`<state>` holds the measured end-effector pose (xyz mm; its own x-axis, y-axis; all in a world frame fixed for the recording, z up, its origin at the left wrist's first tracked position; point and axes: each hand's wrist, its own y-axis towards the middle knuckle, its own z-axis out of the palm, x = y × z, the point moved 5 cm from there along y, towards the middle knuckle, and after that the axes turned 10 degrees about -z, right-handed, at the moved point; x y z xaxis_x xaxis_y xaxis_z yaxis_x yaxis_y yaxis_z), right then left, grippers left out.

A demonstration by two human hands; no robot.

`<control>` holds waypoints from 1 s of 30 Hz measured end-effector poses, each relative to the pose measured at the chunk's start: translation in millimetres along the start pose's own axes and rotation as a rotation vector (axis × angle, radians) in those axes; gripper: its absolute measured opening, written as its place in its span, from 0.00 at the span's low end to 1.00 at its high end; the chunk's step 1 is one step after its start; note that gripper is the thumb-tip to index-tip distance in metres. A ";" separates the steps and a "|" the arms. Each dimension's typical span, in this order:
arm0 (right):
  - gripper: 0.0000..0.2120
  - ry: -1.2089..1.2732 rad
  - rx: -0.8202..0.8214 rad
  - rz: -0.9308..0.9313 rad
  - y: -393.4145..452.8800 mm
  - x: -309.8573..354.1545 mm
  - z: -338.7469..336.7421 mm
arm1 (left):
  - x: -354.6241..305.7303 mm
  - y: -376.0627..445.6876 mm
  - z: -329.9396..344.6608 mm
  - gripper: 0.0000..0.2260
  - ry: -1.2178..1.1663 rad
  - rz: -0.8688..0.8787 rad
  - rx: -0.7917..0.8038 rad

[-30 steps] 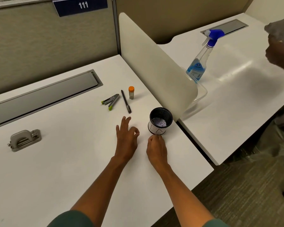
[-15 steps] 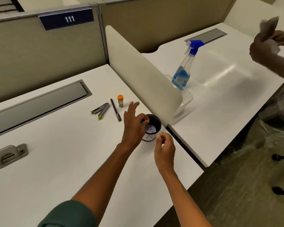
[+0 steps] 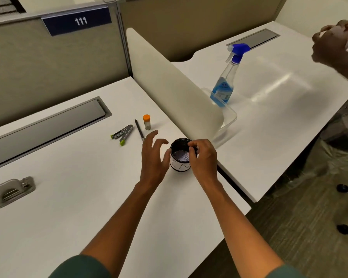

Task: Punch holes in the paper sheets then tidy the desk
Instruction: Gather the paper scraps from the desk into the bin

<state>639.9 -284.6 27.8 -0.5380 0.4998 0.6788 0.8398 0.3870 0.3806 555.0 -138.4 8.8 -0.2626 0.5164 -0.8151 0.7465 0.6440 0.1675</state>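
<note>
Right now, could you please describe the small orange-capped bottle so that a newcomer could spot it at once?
Start at the curved cream divider between the two white desks. On its left, near its foot, stands the small bottle, upright, beside a dark pen and a grey stapler. Only it has an orange cap.

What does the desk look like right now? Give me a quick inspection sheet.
Surface: white desk, mostly bare; no paper sheets seen.
Job's things: hole punch at the left edge; black cup near the divider, small pale scraps inside.
Clutter: stapler, pen, orange-capped vial grouped behind the cup.
Grippers: left hand open beside the cup; right hand pinched over its rim, contents not visible.
Cables: nothing seen.
Surroundings: divider; spray bottle in a clear tray on the neighbouring desk; another person's hands at top right.
</note>
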 end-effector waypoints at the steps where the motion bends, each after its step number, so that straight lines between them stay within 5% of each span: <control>1: 0.06 0.032 -0.049 0.012 -3.4 1.2 -1.8 | 8.2 -4.2 -4.4 0.09 0.012 -0.026 -0.029; 7: 0.04 0.108 -0.212 0.030 -57.6 7.0 7.8 | 71.8 -42.9 -8.6 0.08 0.218 -0.139 0.067; 17: 0.06 0.046 0.086 0.162 -110.9 -19.0 46.1 | 79.1 -76.8 2.1 0.06 0.279 -0.134 0.181; 30: 0.08 0.078 0.074 0.232 -126.0 -34.4 47.2 | 73.7 -73.3 19.5 0.06 0.322 -0.176 0.183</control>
<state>549.2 -314.0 -73.1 -0.3220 0.5219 0.7899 0.9310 0.3262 0.1640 492.9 -158.6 -74.3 -0.5522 0.5761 -0.6026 0.7618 0.6424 -0.0840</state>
